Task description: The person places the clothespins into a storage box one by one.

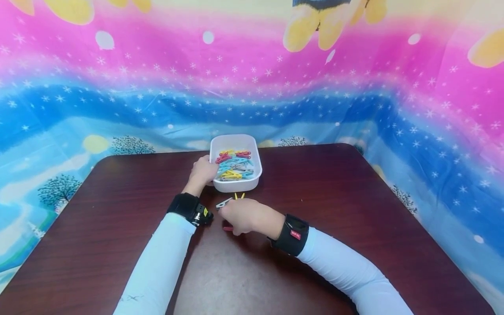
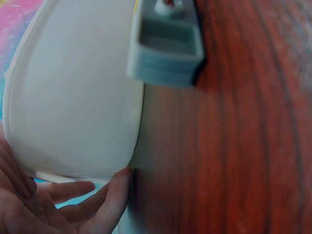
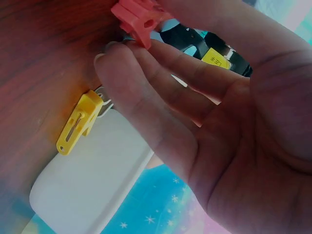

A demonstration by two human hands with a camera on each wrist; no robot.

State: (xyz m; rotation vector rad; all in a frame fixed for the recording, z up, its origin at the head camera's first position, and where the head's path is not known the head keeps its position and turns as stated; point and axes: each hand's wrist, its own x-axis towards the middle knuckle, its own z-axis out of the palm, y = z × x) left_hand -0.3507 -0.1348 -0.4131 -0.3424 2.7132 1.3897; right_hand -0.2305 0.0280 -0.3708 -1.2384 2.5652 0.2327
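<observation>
My left hand (image 1: 204, 169) grips the left side of a white plastic container (image 1: 236, 187), which holds several red, yellow and blue clothespins (image 1: 235, 166). In the left wrist view, the fingers (image 2: 114, 197) curve against the container's corner. My right hand (image 1: 243, 215) is low over the table in front of the container. Between its thumb and fingertips it pinches a red clothespin (image 3: 139, 19). A yellow clothespin (image 3: 80, 122) lies beyond these fingers, beside the container wall. A grey-blue clothespin (image 1: 223, 203) is just left of the right hand and looms large in the left wrist view.
Everything stands on a dark reddish-brown wooden table (image 1: 338, 192). A colourful printed cloth (image 1: 252, 87) hangs behind the table and along its sides. Each wrist wears a black strap (image 1: 290, 234), and a small camera (image 1: 202, 215) sits on the left one.
</observation>
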